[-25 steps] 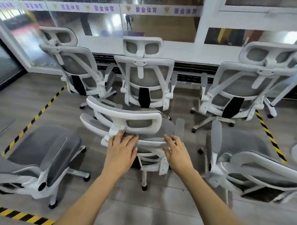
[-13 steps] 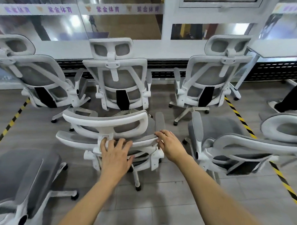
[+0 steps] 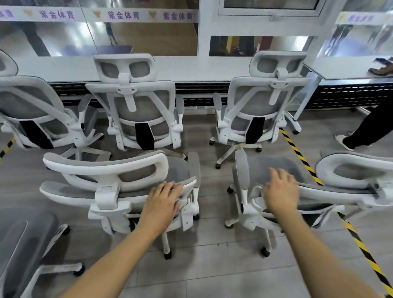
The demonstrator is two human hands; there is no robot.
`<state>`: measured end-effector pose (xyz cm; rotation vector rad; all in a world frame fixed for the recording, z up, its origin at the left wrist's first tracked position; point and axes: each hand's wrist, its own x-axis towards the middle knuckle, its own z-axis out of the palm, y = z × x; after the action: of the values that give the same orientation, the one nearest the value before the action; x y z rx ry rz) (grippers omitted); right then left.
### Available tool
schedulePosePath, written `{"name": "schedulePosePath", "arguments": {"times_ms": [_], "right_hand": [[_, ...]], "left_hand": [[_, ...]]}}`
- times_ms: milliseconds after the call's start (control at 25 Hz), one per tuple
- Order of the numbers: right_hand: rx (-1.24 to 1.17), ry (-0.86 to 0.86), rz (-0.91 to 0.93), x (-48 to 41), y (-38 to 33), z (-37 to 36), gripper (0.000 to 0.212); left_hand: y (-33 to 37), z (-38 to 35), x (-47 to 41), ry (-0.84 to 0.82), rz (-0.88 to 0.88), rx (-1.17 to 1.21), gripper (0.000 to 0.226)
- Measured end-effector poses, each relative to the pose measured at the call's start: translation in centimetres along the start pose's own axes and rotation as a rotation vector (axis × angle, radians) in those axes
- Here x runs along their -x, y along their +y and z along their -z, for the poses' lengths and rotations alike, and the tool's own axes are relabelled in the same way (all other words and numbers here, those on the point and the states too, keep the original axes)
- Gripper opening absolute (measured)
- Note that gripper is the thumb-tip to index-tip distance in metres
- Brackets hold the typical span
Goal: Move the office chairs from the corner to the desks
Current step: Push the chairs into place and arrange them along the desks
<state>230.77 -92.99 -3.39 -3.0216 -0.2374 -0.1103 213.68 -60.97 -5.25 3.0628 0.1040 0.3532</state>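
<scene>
A white-framed office chair (image 3: 105,168) with grey mesh stands just in front of me, its back towards me. My left hand (image 3: 162,199) rests on the right end of its backrest top, fingers laid over the rim. A second chair (image 3: 336,191) of the same kind stands to the right, turned sideways. My right hand (image 3: 281,192) hovers with spread, blurred fingers over that chair's backrest edge and grips nothing.
Three more chairs (image 3: 136,111) line the glass wall behind. Another chair (image 3: 20,243) sits at the lower left. Yellow-black floor tape (image 3: 302,157) runs on the right. A white desk (image 3: 349,69) stands at the far right, with a person's legs (image 3: 374,124) beside it.
The view has swung to the right. My right hand left the first chair's backrest and moved right to the second chair. My left hand slid to the right end of the first backrest.
</scene>
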Motion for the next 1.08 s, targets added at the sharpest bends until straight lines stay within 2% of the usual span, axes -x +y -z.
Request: {"name": "schedulePosePath", "arguments": {"times_ms": [120,240,320,440,1080], "right_hand": [[0.112,-0.081,-0.165,-1.3,7.9,-0.7,0.053],[0.11,-0.001,-0.05,-2.1,10.1,-2.5,0.035],[0.068,0.096,0.005,-2.4,10.4,-3.4,0.034],[0.02,0.209,0.059,-3.1,10.4,-3.6,0.046],[-0.097,0.302,0.143,-1.4,13.3,-4.3,0.043]], "left_hand": [[0.8,-0.8,-1.6,-0.004,0.158,-0.005,0.044],[1.9,-1.4,-2.1,0.019,0.276,-0.042,0.036],[2.6,-1.9,-1.8,0.028,0.285,-0.074,0.034],[3.1,-2.2,-1.4,0.052,0.287,-0.102,0.034],[4.1,-1.9,-1.4,0.073,0.31,-0.095,0.033]]}}
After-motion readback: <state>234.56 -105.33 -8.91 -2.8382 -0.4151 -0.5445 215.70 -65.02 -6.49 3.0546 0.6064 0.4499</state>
